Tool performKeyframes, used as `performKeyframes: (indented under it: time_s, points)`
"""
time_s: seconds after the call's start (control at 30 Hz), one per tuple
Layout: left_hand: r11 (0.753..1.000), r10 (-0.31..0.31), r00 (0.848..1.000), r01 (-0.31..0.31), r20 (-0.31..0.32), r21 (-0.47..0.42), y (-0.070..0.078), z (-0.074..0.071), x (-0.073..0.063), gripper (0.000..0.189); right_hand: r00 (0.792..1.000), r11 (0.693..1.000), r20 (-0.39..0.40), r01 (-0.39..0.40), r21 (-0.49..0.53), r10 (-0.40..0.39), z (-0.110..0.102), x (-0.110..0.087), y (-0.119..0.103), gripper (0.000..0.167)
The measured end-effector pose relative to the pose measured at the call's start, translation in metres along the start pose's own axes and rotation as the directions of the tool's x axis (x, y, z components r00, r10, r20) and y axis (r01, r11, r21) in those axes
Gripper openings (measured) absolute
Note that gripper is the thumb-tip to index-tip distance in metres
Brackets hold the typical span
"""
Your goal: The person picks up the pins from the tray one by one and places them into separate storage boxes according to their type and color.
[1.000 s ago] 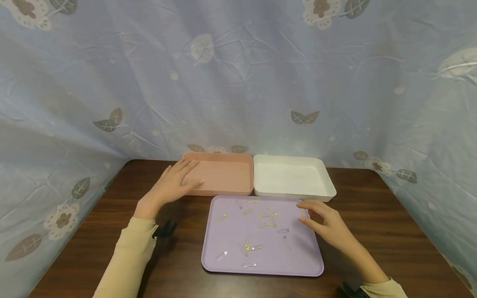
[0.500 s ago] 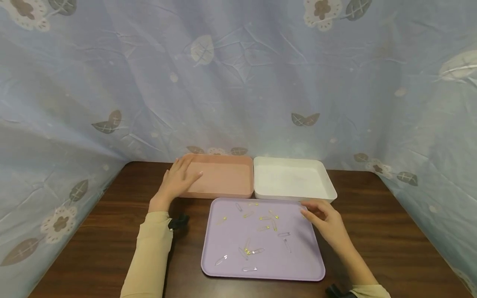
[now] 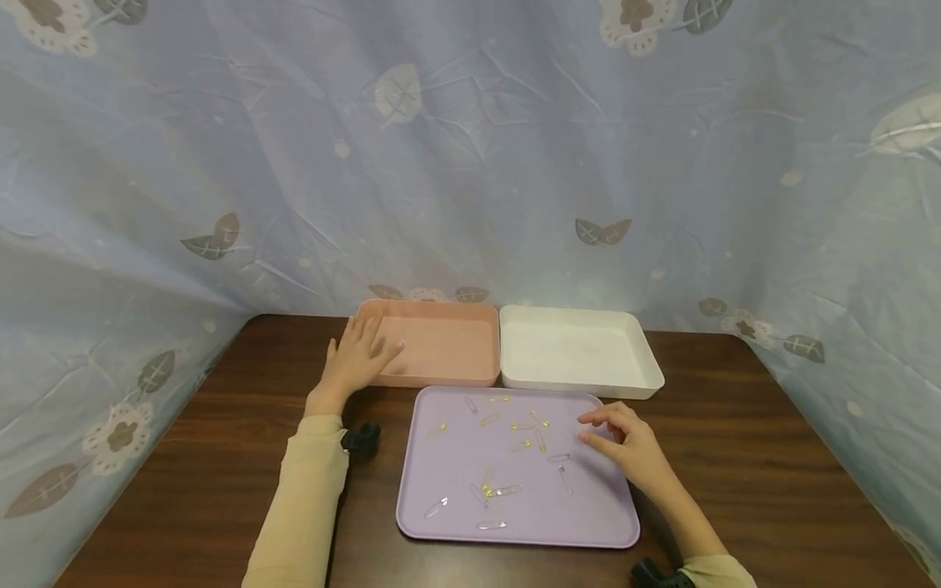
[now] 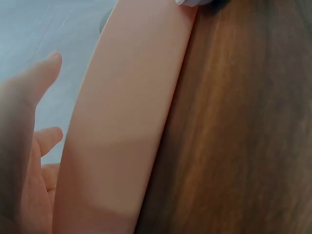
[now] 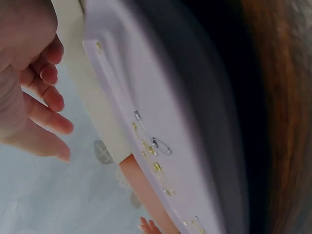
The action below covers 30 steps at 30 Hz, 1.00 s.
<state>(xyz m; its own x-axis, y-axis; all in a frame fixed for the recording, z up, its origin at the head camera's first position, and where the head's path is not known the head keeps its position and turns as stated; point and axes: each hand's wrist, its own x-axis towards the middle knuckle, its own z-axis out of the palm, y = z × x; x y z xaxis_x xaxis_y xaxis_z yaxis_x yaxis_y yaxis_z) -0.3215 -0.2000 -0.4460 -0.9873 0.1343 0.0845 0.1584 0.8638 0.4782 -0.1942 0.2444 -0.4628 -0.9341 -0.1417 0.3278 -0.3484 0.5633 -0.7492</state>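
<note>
No readable text, labels, brands, numbers or signs.

The place is a small work corner screened off by hanging cloth (image 3: 478, 180); whether it stands in a home, an office or a lab cannot be told, since the cloth hides what lies beyond. Pale blue, creased and printed with leaves and flowers, it hangs behind the bench (image 3: 779, 465) and along both sides, much like a household curtain. The bench has a dark wood-grain top with rounded far corners, like plain indoor furniture. Shallow plastic trays, one purple (image 3: 551, 514), one pink (image 3: 441, 343) and one white (image 3: 577, 347), and scattered safety pins (image 3: 436, 507) suggest light tabletop handiwork.
</note>
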Motion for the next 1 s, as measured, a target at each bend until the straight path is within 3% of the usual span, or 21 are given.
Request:
performKeyframes:
  time_s: [0.4,1.0]
  points:
    - [0.996,-0.055,0.998,0.054,0.012,0.078,-0.004,0.005,-0.001,0.087,0.988,0.999,0.152,-0.024,-0.035,0.029,0.009,0.002,0.009,0.017]
    - [0.994,-0.078,0.996,0.075,0.04,0.075,0.001,0.007,0.0,0.094,0.984,0.984,0.174,0.055,-0.171,-0.025,0.016,-0.005,0.007,0.012]
